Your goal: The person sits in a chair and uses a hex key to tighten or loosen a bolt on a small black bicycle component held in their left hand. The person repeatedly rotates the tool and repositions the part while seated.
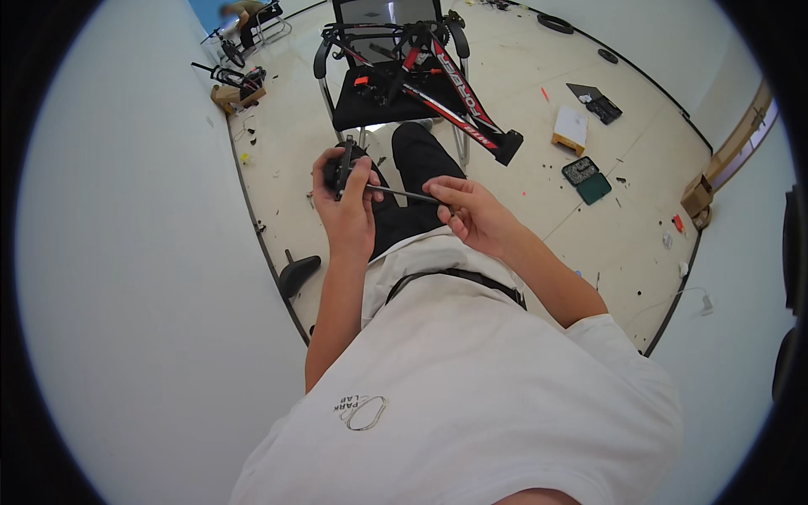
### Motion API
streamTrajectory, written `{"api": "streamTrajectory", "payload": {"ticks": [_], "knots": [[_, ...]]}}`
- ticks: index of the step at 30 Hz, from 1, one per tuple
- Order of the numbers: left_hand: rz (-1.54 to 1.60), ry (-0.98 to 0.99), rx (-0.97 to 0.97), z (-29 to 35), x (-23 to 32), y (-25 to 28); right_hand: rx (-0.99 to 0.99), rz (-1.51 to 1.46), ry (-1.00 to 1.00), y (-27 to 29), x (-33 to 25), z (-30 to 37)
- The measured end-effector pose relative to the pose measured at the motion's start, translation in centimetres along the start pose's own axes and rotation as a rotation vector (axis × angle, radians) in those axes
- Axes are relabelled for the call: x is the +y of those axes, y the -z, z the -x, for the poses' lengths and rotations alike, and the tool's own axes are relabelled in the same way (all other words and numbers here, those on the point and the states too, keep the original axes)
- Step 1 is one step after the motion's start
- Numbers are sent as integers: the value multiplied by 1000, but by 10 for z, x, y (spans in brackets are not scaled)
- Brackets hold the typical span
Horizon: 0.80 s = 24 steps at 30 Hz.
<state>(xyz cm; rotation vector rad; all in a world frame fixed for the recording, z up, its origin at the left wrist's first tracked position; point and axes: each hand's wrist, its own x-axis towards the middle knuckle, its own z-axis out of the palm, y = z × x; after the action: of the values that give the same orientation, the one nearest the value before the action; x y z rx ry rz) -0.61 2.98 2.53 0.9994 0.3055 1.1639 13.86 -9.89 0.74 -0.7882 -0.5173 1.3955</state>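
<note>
Over my lap, my left hand (pixel 347 198) is closed around a black bicycle part (pixel 343 171), blocky and pedal-like, partly hidden by the fingers. A thin straight metal tool (pixel 402 194), perhaps a hex key or screwdriver, reaches from that part across to my right hand (pixel 467 209). The right thumb and fingers pinch the tool's other end, which they mostly cover. Just beyond my knees, a black, red and white bike frame (pixel 459 97) lies across a black armchair (pixel 349 97).
On the floor to the right are an open green case (pixel 587 180), a white-topped box (pixel 571 128) and a black tool case (pixel 602 108). A bicycle saddle (pixel 298 275) lies left, by the wall. Tires (pixel 555 23) rest far right. Another person (pixel 244 15) sits far left.
</note>
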Motion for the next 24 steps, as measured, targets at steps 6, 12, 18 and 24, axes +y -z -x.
{"api": "streamTrajectory", "payload": {"ticks": [6,12,18,24], "knots": [[43,32,32,-4,-1,4,-52,664,419,-18,-6,17],[94,62,3,-3,-3,4,-46,616,374,-11,-15,20],[128,85,-40,3,-6,-1,-143,-134,-8,6,-12,10],[116,94,45,-6,-3,10,-146,774,369,-15,5,18]]}}
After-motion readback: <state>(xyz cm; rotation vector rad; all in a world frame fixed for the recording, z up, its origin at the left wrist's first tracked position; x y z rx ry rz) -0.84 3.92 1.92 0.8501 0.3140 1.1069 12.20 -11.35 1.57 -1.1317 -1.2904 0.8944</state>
